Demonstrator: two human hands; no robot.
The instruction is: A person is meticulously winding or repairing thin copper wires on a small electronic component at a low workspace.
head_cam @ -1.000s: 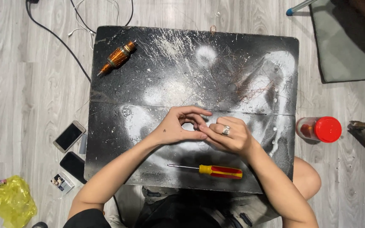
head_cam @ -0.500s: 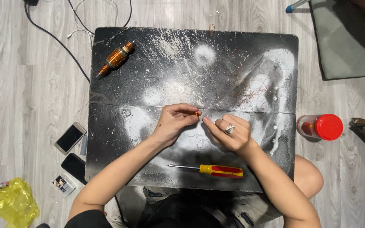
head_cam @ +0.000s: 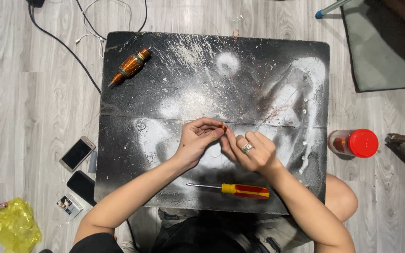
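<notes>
Matt black tabletop, scuffed and rough, blotched with chalky white spray. On it, far corner: glossy copper windings on a steel-shafted motor armature. Near edge: screwdriver with dull metal shaft, smooth yellow-and-red plastic handle. Beside tabletop: pale wood-grain floor, satin; crinkled yellow plastic bag; jar with shiny red plastic lid.

We see the scene evenly and softly lit, bright across the pale floor. The black table shows no hard glare, only matte white smears. Soft shadow gathers at the lower middle under the arms. Focus is sharp throughout, with slight bending at the frame edges.
</notes>
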